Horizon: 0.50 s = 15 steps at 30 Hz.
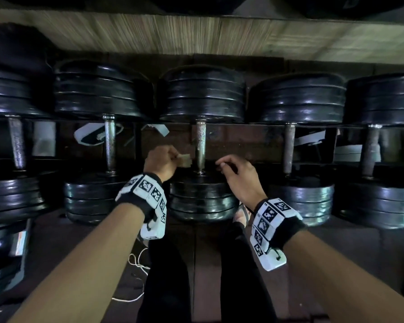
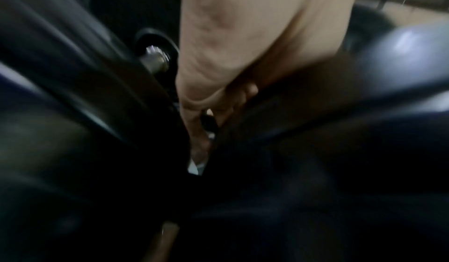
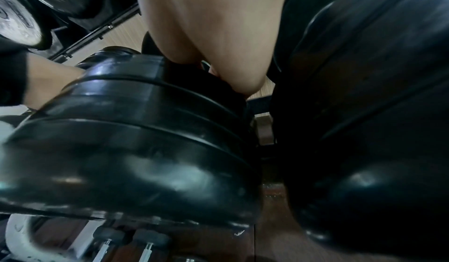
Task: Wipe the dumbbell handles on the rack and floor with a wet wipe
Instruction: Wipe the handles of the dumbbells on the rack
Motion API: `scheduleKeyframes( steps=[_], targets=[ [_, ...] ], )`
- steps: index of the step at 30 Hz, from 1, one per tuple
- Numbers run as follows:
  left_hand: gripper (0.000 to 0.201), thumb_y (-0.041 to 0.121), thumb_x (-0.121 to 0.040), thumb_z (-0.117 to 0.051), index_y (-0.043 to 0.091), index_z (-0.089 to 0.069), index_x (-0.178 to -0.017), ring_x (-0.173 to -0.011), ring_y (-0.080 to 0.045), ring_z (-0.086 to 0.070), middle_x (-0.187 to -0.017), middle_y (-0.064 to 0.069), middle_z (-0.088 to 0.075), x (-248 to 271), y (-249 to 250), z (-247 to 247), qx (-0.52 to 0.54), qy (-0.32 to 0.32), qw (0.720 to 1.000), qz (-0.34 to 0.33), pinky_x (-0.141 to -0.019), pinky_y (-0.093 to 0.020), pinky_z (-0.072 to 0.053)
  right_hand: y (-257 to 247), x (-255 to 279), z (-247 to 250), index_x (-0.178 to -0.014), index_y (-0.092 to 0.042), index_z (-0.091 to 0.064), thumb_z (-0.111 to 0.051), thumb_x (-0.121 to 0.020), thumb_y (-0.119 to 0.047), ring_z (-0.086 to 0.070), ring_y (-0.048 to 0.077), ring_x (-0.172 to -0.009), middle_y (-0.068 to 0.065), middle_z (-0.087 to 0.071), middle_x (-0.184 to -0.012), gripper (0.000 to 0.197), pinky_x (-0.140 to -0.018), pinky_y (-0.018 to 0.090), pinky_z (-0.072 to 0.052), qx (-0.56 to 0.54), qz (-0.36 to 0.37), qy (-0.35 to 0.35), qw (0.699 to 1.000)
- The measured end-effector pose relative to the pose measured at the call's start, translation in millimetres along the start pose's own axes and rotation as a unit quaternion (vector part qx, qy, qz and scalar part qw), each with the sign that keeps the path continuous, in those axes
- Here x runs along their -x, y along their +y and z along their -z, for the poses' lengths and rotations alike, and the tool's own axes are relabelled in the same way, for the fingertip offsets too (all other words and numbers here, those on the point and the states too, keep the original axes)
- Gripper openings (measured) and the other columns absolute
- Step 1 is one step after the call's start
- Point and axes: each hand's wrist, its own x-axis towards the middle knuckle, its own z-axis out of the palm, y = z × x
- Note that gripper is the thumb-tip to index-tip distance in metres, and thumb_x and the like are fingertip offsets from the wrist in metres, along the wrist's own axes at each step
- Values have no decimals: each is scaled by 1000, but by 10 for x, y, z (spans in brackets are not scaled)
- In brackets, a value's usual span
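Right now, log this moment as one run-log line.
left hand: pinching wet wipe beside middle dumbbell handle | right hand: loosely curled, holding nothing | wipe-handle contact: none visible

Your right hand drops in from the top of the frame, palm side toward the lens, its fingers curling out of sight behind the rim of a stack of black rubber weight plates. The stack fills the lower left, its grooved edges catching pale glare. A second black plate mass crowds the right side, and between the two you see a narrow strip of reddish-brown floor. At the left edge part of your other arm emerges from a dark band. Small dumbbell ends with metal pins show at the bottom edge, with pale wood-grain panelling beyond your hand
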Motion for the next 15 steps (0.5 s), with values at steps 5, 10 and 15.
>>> scheduleKeyframes(
  steps=[5,10,15],
  targets=[
    [18,10,-92,-68,-4,-72,-101,-67,-1,-54,-84,-8,-65,-78,157,-63,-25,-159,985,-55,-63,-14,-36,16,-29,51,-100,-19,-73,-56,-100,-15,-66,16,-100,-3,-73,-101,17,-93,33,-51,20,21,-21,999],
    [16,12,-93,-67,1,-75,-100,-95,-23,-65,-105,-16,-73,-23,164,-104,-31,-111,992,-44,-59,-14,-35,42,50,89,-100,-17,-74,-57,-98,-11,-67,20,-96,-2,-73,-103,18,-89,33,-50,11,16,2,1000],
    [12,26,-89,-74,19,-79,-97,-106,-16,-66,-106,1,-75,79,140,-56,-23,-69,997,-26,-91,-23,-47,38,71,42,-98,-19,-72,-55,-99,-10,-67,36,-91,4,-74,-98,20,-80,40,-49,-9,2,15,1000]
  ],
)
